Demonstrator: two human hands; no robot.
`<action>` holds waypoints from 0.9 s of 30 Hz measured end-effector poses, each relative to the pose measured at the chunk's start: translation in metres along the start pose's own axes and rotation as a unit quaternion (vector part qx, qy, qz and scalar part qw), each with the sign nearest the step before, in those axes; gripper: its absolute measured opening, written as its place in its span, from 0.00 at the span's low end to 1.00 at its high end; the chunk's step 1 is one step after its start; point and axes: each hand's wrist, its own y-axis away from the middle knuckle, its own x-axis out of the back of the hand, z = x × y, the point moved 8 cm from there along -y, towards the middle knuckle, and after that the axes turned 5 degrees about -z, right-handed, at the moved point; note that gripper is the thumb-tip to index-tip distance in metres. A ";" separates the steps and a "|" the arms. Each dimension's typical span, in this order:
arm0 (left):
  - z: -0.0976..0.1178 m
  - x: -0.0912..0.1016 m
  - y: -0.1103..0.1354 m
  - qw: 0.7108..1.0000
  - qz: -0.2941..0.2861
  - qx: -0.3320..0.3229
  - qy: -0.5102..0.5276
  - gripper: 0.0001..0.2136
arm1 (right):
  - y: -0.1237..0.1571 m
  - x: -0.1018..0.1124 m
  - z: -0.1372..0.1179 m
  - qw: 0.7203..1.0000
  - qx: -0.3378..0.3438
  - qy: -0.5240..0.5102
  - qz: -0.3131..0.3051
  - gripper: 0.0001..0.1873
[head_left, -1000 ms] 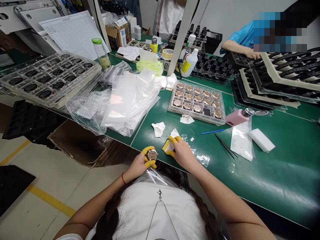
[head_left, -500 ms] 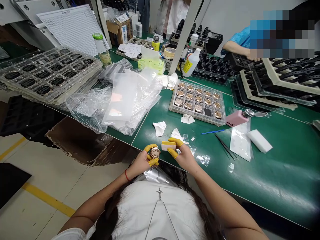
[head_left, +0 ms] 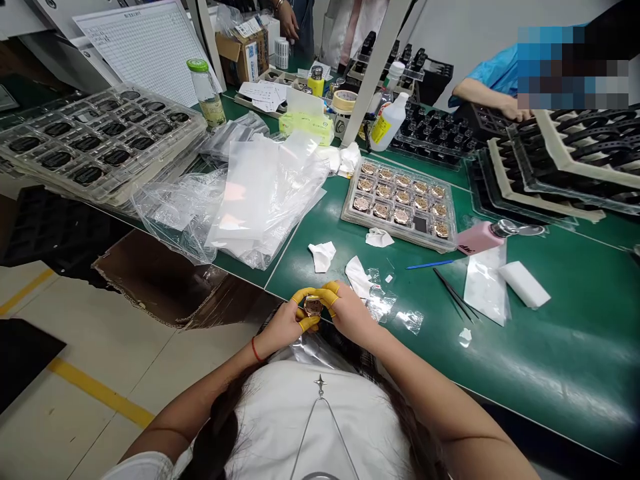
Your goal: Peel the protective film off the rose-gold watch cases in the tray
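Observation:
A round rose-gold watch case [head_left: 313, 306] is tilted between my two hands, close to the front edge of the bench. My left hand [head_left: 287, 323], in yellow finger cots, grips it from the left with thumb and fingers around the rim. My right hand [head_left: 347, 310], also in yellow finger cots, has its bent fingers closed at the case's right rim. The yellow-and-white block is out of sight; whether it is inside my right hand I cannot tell. White wipes [head_left: 357, 277] and clear film scraps [head_left: 383, 307] lie beyond my right hand.
A tray of watch cases [head_left: 400, 230], a pink pump bottle [head_left: 483, 237], black tweezers [head_left: 455, 293], a blue stick [head_left: 429, 265] and a white foam block [head_left: 524, 284] lie right. Plastic bags [head_left: 250, 193] and stacked trays [head_left: 100, 143] fill the left. A co-worker's arm [head_left: 483, 93] reaches in.
My right hand has moved left onto the watch case, and the yellow-and-white block it held has gone from view. The watch case has tilted in my left hand.

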 end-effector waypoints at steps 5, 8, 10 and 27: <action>-0.004 0.002 0.000 1.000 0.002 -0.010 -0.020 0.27 | 0.000 -0.010 -0.008 0.991 0.017 0.104 -0.087 0.16; -0.004 0.002 0.000 0.999 0.001 -0.015 -0.033 0.27 | 0.003 -0.011 -0.014 0.986 0.026 0.124 -0.112 0.15; -0.003 0.002 0.000 0.999 -0.001 -0.019 -0.041 0.27 | 0.006 -0.012 -0.017 0.984 0.030 0.131 -0.117 0.14; -0.001 -0.001 -0.002 1.000 -0.014 -0.017 0.019 0.25 | 0.011 -0.007 -0.006 0.985 -0.060 0.142 -0.074 0.11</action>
